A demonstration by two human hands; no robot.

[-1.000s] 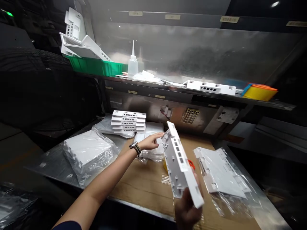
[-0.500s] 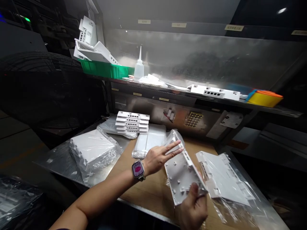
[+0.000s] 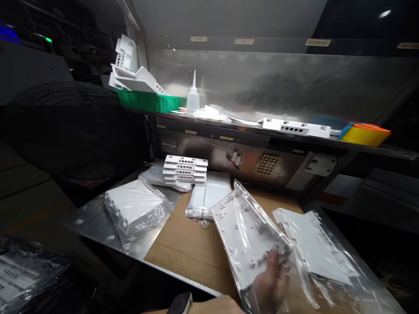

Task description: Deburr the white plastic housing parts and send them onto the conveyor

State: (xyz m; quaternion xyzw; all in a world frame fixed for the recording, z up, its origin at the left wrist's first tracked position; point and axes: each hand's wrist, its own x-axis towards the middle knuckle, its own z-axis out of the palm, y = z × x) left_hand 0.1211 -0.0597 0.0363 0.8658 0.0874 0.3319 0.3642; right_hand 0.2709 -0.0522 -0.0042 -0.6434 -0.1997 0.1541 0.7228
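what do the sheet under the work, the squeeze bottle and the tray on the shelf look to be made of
Sheet: likely cardboard, matte, from its flat brown, creased surface.
Squeeze bottle: probably soft plastic, as it looks milky and translucent.
Tray: apparently moulded plastic, solid green with a slight sheen.

White plastic shell [image 3: 240, 237] in a clear bag [image 3: 248, 298], studded inner side showing, tilted over brown cardboard [image 3: 183, 244]

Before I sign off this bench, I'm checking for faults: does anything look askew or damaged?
White slotted plastic housings lean crookedly out of the upper-left green plastic bin, unlike the neat white housing stack below. No clear damage shows.
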